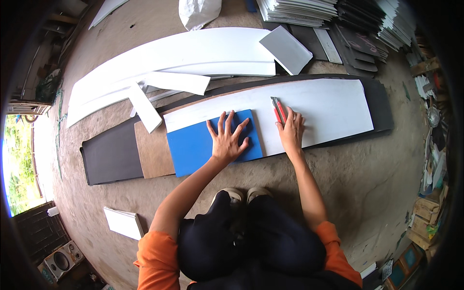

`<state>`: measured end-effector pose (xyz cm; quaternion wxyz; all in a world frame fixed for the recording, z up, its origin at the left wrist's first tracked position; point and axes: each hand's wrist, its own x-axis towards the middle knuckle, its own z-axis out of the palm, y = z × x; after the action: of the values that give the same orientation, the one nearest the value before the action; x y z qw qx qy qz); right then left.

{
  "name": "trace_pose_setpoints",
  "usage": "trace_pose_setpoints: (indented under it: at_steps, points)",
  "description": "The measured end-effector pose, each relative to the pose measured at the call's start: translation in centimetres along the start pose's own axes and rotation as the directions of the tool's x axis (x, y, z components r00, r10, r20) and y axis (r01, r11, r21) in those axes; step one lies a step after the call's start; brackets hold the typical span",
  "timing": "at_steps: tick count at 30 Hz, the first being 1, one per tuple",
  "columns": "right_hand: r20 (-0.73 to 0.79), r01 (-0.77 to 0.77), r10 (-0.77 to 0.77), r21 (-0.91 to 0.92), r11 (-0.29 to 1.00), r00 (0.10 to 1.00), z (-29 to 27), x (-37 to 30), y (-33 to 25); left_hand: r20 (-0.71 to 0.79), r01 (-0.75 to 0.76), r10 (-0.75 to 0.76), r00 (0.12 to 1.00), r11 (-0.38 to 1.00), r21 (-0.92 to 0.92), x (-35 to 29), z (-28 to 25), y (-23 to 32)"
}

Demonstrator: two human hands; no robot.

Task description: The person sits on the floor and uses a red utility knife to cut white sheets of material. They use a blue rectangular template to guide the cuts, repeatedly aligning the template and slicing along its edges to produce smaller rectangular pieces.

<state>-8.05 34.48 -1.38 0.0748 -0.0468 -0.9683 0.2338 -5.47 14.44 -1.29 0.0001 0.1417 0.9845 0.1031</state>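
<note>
My left hand (228, 140) lies with fingers spread on a blue rectangular board (191, 147), pressing it flat. Beneath the blue board is a long white sheet (328, 106), its far edge slightly curved. In my right hand (291, 130) is a red utility knife (279, 110), held against the white sheet to the right of the blue board; its tip points away from me. A brown board (152, 150) shows under the left end of the stack. Below everything lies a long black sheet (113, 157).
Beyond the stack lie large white sheets (193, 50) with loose white strips (145, 107) and a grey panel (287, 50). Stacked white sheets (297, 10) stand at the far right. Near my left arm is a small white stack (123, 222) on the concrete floor (357, 183).
</note>
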Motion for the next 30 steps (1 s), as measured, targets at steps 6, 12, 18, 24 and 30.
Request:
trace_pose_setpoints:
  at_steps: [6,12,18,24,30]
  points:
    - [0.202,-0.044,0.011,0.157,0.987,0.979,1.0,1.0,0.0,-0.199,0.184,-0.196,0.96,0.98,-0.076,4.0,1.6,0.2]
    - [0.369,-0.036,-0.027,0.162,0.986,0.929,0.8,1.7,-3.7,-0.208,0.218,-0.236,0.949,0.97,-0.106,5.7,1.9,-0.1]
    - [0.302,0.123,-0.138,0.069,0.99,0.943,2.0,2.0,-6.6,-0.301,0.061,-0.092,0.949,0.992,-0.11,6.2,1.8,-0.6]
    - [0.398,0.035,-0.036,0.009,0.999,0.917,0.6,-0.7,-6.6,-0.175,0.037,-0.093,0.98,0.953,-0.299,5.7,1.4,-1.0]
    - [0.411,0.065,-0.05,-0.024,0.998,0.91,0.6,-1.4,-6.8,-0.249,0.005,-0.073,0.966,0.966,-0.26,5.9,1.6,-1.0]
